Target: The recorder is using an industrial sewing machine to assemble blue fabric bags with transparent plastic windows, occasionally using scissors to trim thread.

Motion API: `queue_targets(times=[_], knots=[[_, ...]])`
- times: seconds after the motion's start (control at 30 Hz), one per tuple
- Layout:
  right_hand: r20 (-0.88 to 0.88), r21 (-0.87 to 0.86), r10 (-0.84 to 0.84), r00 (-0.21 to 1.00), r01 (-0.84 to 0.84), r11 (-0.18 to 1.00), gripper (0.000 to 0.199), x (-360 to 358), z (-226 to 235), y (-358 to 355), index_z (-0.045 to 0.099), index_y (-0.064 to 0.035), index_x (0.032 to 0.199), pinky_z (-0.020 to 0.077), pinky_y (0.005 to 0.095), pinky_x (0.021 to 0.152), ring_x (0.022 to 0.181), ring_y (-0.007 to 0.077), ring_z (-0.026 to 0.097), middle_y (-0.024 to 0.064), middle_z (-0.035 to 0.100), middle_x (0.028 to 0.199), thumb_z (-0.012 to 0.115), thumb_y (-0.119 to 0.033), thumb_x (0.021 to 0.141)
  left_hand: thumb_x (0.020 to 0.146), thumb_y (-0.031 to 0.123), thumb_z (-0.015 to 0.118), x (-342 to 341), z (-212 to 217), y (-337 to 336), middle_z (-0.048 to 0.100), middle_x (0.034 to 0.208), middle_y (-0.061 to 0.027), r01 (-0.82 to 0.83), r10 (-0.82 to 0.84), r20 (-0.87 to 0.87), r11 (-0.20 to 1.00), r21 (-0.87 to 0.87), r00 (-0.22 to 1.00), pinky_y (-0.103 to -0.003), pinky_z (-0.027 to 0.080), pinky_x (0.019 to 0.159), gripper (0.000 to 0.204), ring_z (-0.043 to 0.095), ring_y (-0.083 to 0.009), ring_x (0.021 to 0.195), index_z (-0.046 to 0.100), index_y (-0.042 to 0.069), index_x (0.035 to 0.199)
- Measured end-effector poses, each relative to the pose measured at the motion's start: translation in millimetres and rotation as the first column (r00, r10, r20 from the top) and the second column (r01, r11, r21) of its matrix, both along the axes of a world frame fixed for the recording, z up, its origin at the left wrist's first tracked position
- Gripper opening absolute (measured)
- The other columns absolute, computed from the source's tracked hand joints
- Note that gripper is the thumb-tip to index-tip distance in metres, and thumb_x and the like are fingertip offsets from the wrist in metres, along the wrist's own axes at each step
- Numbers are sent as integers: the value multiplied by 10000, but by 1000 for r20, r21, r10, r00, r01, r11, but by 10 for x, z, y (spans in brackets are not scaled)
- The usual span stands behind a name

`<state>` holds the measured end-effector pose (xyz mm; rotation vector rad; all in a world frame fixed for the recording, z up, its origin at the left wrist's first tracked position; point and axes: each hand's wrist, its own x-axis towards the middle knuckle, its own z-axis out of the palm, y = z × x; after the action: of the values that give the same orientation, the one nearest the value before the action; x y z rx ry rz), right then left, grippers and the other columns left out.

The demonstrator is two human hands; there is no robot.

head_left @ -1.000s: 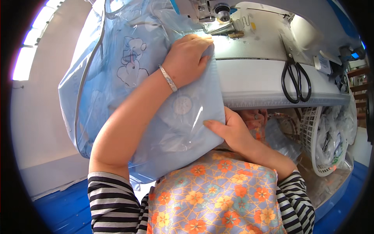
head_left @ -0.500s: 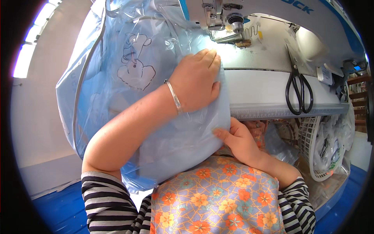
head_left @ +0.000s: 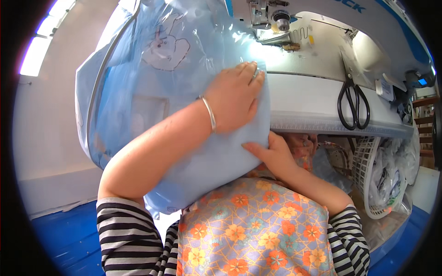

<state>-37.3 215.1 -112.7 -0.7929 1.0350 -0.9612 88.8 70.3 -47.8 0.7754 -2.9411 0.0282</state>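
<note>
A large light blue plastic piece [head_left: 202, 161], glossy and clear on top with a line-drawn cartoon figure and grey piping along its left side, lies across my lap and up to the sewing machine [head_left: 313, 5]. My left hand [head_left: 235, 96], with a silver bangle at the wrist, rests flat on it near its right edge, fingers stretched toward the lit needle area. Lower down, my right hand [head_left: 281, 154] grips that same edge, thumb on top and the other fingers mostly hidden underneath. A metal folder attachment [head_left: 278, 40] sits on the machine bed just beyond my left fingertips.
Black-handled scissors [head_left: 353, 106] lie on the machine table at right. A ruler strip [head_left: 317, 124] runs along the table's front edge. Below hangs a white plastic basket [head_left: 366, 172] holding clear plastic scraps. A floral apron [head_left: 258, 230] covers my lap.
The plastic piece has slid away from me toward the machine, its cartoon figure now higher. My left fingers are slightly more spread; my right hand has shifted a little left and up.
</note>
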Motion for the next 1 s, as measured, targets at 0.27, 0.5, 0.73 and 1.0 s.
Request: queue_targets(times=[0.27,0.5,0.73,1.0], knots=[[-5,-101,83,997,-83,991,400,-128,4,148,490,16,1288,464,289,911,1060,120,557,48,608,1167,620,-125,937,776,159,640,555,265,1039,494,1370,-199,-142,148,-94,988,67,984,-523,335,1072,566,441,-358,1294,520,1,1306],[-736,-552,-348,581,-216,805,218,-374,412,-32,637,11,750,468,354,569,592,161,590,38,602,594,610,-119,923,806,96,638,1581,-209,903,601,1195,-151,-579,502,-329,789,-207,800,-485,367,1014,344,559,-333,1116,627,43,1146],[239,-128,-10,971,42,991,540,349,315,-472,430,73,1354,424,311,1008,1142,196,571,131,596,1223,623,-183,920,856,103,644,1543,335,660,611,737,-141,-495,410,-447,864,-87,795,-404,473,649,121,590,-340,706,622,4,790],[274,-240,249,929,-184,953,234,660,371,-209,617,34,1026,505,311,858,916,191,653,119,683,968,590,-188,954,871,115,620,1497,919,544,630,805,-142,-447,386,-297,878,-173,873,-394,482,716,124,601,-331,777,621,1,821]])
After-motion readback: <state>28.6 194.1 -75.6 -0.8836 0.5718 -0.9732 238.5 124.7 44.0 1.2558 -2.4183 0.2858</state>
